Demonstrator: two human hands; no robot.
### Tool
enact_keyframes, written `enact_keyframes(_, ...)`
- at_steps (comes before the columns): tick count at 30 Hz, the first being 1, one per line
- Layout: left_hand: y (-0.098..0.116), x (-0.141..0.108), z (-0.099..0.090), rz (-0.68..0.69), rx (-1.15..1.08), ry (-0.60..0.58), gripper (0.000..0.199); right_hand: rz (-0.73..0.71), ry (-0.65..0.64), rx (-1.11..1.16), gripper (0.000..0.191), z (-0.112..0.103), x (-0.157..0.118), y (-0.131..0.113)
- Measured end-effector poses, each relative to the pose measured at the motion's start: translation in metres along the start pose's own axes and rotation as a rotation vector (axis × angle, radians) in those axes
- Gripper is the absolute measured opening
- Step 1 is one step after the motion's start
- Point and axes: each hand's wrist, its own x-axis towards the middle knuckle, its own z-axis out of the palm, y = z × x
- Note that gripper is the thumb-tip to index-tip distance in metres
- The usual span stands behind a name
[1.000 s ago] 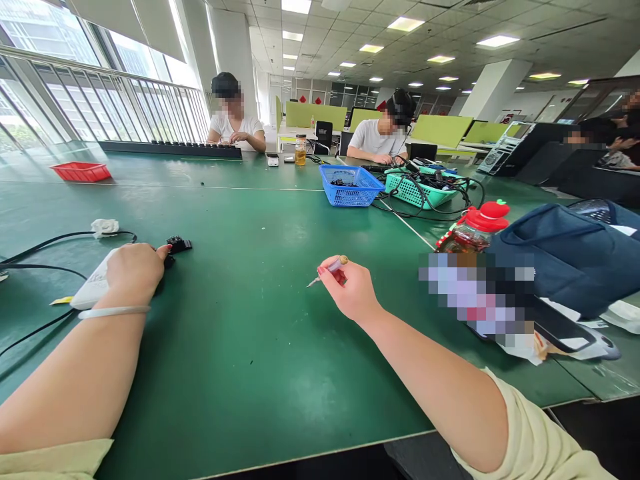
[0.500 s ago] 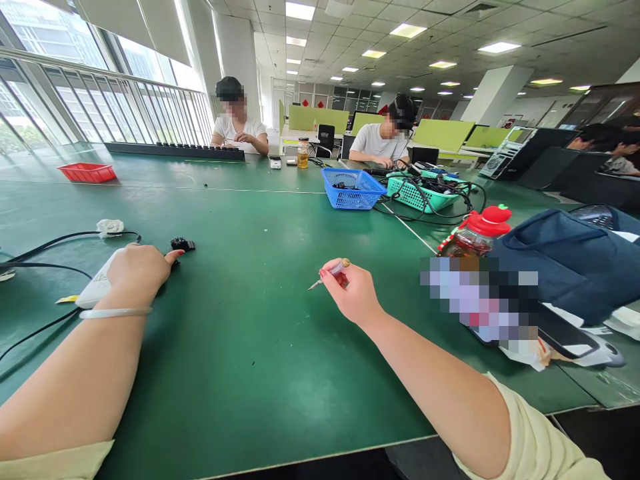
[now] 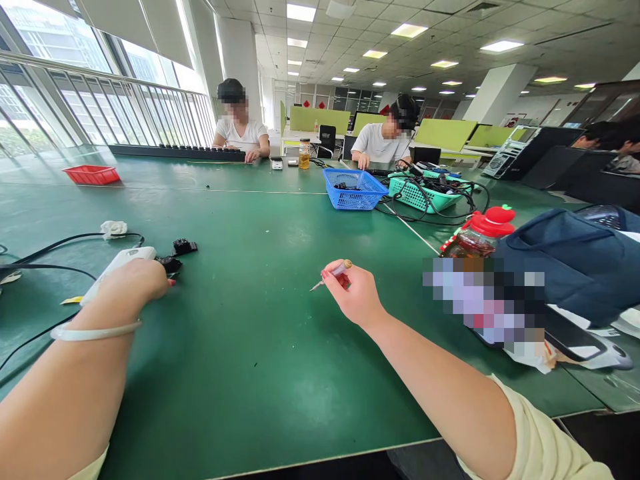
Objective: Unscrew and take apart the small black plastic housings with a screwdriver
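My right hand (image 3: pixel 354 293) is closed round a small screwdriver (image 3: pixel 342 268), its thin tip pointing left and down above the green table (image 3: pixel 260 400). At the left, my left hand (image 3: pixel 135 287) reaches over a white power strip (image 3: pixel 143 253), its back towards me. Most of its fingers are hidden, and whether it holds anything cannot be seen. Small black parts (image 3: pixel 184 247) lie just beyond it, beside the strip's far end.
A red tray (image 3: pixel 91 175) stands at the far left. Further back are a blue basket (image 3: pixel 355 190) and a green basket (image 3: pixel 425 195) with cables. A red-lidded bottle (image 3: pixel 480 233) and dark blue bag (image 3: pixel 575 260) are at right. Two people sit across the table.
My left hand has moved back towards me, uncovering the far end of the power strip and more of the black parts. My right hand has barely moved.
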Motion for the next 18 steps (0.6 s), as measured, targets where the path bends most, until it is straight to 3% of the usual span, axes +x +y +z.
enact_keyframes(2,0.011,-0.013,-0.013,-0.053,0.082,0.003,0.029,0.003,-0.001,-0.002,0.026,0.0,0.0,0.0)
enact_keyframes(7,0.025,-0.033,-0.037,-0.182,-0.03,0.066,0.037,0.0,-0.005,-0.017,0.026,0.001,-0.001,0.002)
enact_keyframes(11,0.022,-0.03,-0.034,-0.063,-0.071,0.126,0.046,0.003,0.001,-0.006,0.026,0.001,-0.002,0.003)
enact_keyframes(15,0.012,-0.017,-0.021,0.163,0.042,0.097,0.053,0.0,0.011,-0.012,0.027,0.0,-0.002,0.003)
enact_keyframes(18,0.003,-0.008,-0.015,0.225,0.106,0.112,0.052,-0.001,0.007,-0.013,0.026,-0.001,-0.002,0.003)
